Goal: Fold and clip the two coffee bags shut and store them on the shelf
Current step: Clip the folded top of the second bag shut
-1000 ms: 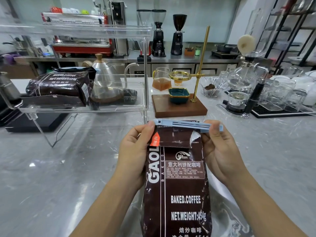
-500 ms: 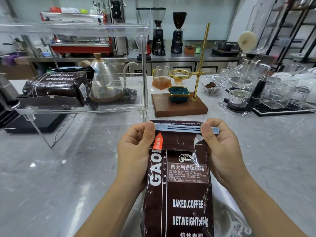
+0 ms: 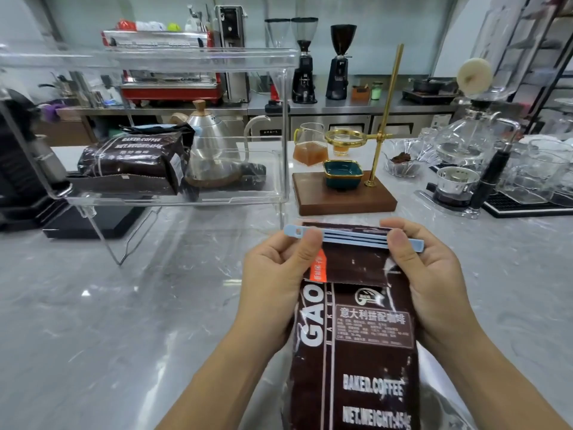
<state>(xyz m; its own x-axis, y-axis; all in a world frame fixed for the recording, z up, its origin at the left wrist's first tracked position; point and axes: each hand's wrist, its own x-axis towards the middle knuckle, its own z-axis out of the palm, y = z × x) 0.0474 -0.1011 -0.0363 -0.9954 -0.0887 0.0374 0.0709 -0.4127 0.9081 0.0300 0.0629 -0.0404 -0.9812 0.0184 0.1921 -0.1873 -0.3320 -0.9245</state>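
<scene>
The bag was glossy, crinkled brown foil, its clip smooth pale-blue plastic. The counter was polished grey marble; the shelf was clear acrylic, the kettle brushed metal.

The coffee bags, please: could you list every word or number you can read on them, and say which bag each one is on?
"GAO": held coffee bag, large white vertical letters.
"BAKED.COFFEE": held bag, lower front.
"NET.WEIGHT:454g": held bag, bottom edge of the view.
"意大利拼配咖啡": held bag, heading of its label panel.
"BAKED.COFFEE" and "NET.WEIGHT:454g": coffee bag on the shelf.
Too small or blurred: the label panel's fine print, the orange tab, the round logo, the shelf bag's Chinese line.
</scene>
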